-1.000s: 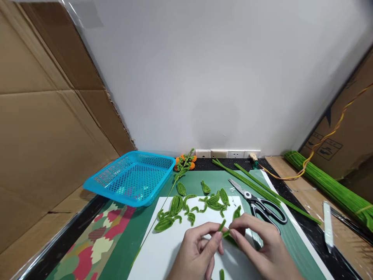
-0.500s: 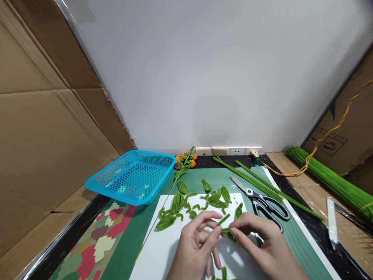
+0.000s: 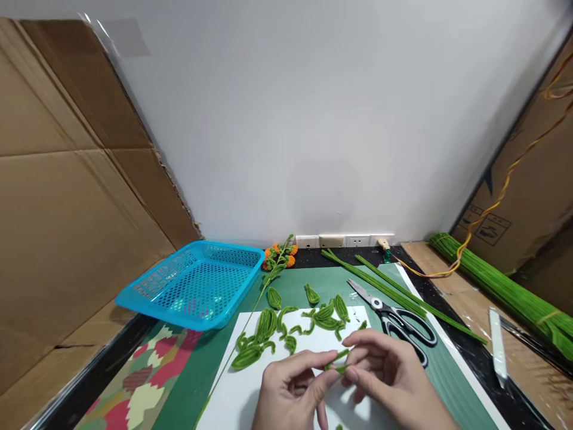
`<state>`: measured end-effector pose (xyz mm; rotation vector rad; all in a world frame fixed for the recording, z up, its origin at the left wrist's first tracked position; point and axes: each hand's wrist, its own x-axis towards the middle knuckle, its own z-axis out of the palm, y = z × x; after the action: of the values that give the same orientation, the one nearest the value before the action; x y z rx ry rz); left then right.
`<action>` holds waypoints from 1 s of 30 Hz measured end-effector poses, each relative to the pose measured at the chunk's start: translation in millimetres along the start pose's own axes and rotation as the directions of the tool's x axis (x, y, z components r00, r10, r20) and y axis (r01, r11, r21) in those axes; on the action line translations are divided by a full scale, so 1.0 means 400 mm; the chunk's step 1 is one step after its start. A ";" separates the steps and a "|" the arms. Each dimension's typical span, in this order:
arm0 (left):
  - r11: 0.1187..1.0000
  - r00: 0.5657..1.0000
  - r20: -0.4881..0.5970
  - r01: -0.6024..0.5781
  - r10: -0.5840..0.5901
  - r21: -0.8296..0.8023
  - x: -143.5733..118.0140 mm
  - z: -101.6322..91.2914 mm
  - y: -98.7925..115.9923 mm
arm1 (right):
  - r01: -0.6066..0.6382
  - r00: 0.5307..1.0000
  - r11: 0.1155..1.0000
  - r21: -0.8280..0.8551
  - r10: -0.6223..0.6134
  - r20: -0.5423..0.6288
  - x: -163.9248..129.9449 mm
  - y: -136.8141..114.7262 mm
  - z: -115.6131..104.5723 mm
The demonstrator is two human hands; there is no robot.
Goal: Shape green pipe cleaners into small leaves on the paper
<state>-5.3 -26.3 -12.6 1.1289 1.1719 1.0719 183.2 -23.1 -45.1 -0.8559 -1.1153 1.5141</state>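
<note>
1. Since the last look, our right hand (image 3: 388, 371) lets go of its pinch: its thumb and pointing finger now stand apart. We also see the whole table a bit shifted, as our view tips.
2. Our left hand (image 3: 289, 388) pinches a bent green strip (image 3: 341, 354) between thumb and pointing finger. The strip is in front of us, over the white paper (image 3: 233, 397), and its ends point at the right hand. We cannot tell if the right fingers touch it.
3. To the left of our left hand, we see plain paper reaching to its slanted edge. On our right, the scissors (image 3: 377, 304) lie near our right hand, so that side is tighter.
4. Past our hands, curly green leaf shapes (image 3: 248, 357) sit on the paper, and two lie above its far edge, on the smooth green mat (image 3: 307, 276).
5. We see that the strip and leaves look fuzzy. The leaves are made of bent loops, fat in the middle and pointy at the tip.
6. The blue basket (image 3: 197, 322) is full of little holes. Long thin green stems (image 3: 380, 285) lie straight behind the scissors.
</note>
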 end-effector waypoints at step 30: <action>0.999 0.989 0.143 -0.041 0.044 -0.023 -0.001 -0.008 0.027 | 0.034 0.997 0.998 -0.050 -0.037 -0.073 -0.029 -0.096 0.023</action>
<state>-9.0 -25.2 -2.1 1.1999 1.0257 1.0156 189.4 -34.7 -6.0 -0.9134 -1.1110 1.4202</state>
